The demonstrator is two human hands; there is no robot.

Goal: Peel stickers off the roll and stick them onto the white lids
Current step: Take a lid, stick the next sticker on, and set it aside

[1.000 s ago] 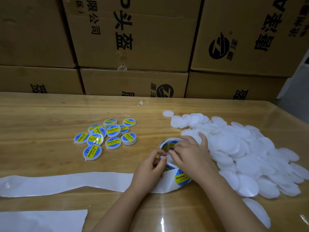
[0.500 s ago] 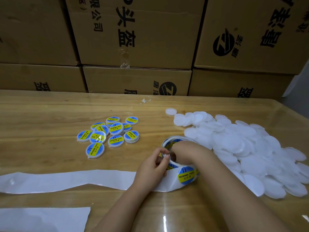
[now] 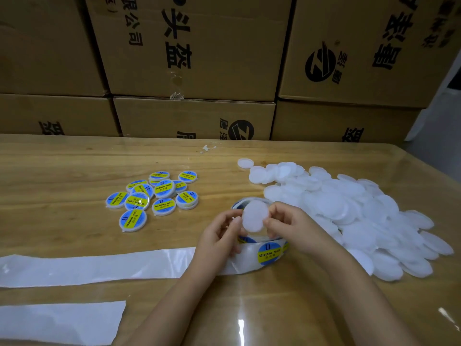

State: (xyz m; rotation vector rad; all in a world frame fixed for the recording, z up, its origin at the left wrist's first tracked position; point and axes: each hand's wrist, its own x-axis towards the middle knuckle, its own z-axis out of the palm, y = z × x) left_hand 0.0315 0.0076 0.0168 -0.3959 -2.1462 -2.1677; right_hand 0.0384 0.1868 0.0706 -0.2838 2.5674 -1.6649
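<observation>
Since half a second ago, both hands have lifted off the roll's rim, and a white lid (image 3: 255, 216) that was not between them then is now held up over the sticker roll (image 3: 270, 253). The left hand (image 3: 219, 236) pinches the lid's left edge with curled fingers, and the right hand (image 3: 294, 228) grasps its right edge between thumb and forefinger. The lid's blank face is tilted toward the camera.

The roll sits on the desk (image 3: 62, 166) just below the hands, with one blue-and-yellow sticker showing on its outer side. Its empty backing strip (image 3: 94, 267) trails away to the left. The pile of white lids (image 3: 361, 216) lies to the right, touching the roll's far side. The labelled lids (image 3: 159, 196) are clustered to the left, well apart from the hands. Cardboard boxes (image 3: 199, 46) are stacked behind the desk.
</observation>
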